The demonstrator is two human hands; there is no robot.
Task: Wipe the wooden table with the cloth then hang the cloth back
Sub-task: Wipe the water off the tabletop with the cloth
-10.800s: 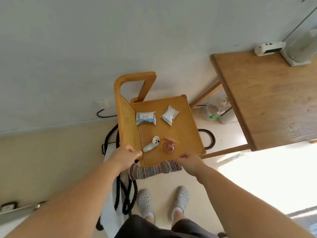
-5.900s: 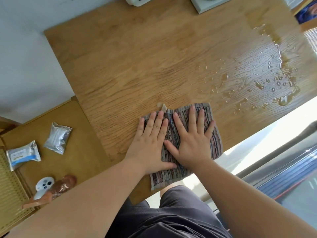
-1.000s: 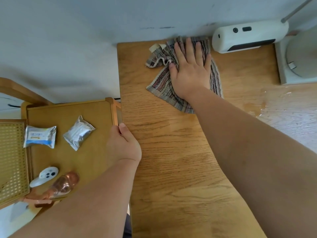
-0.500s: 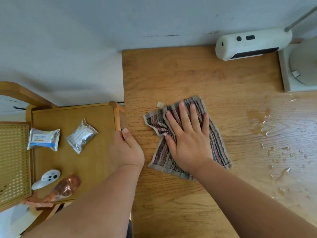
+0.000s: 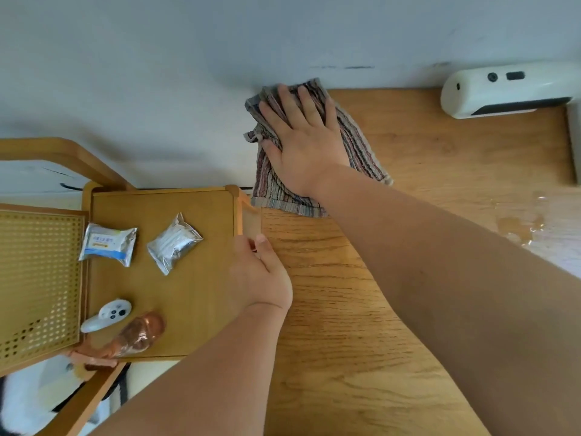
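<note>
At the far corner, cloth point(image 5: 358, 146) is pressed by flat right hand point(image 5: 305, 143); table point(image 5: 345, 309) edge seemingly gripped by left hand point(image 5: 261, 278); water point(image 5: 518, 225) not yet wiped.

There is one cloth point(image 5: 358, 146), one wooden table point(image 5: 333, 325) and one white device point(image 5: 503, 92). One chair point(image 5: 195, 294), two sachets point(image 5: 108, 243) point(image 5: 174, 242) and one controller point(image 5: 107, 314) show.
</note>
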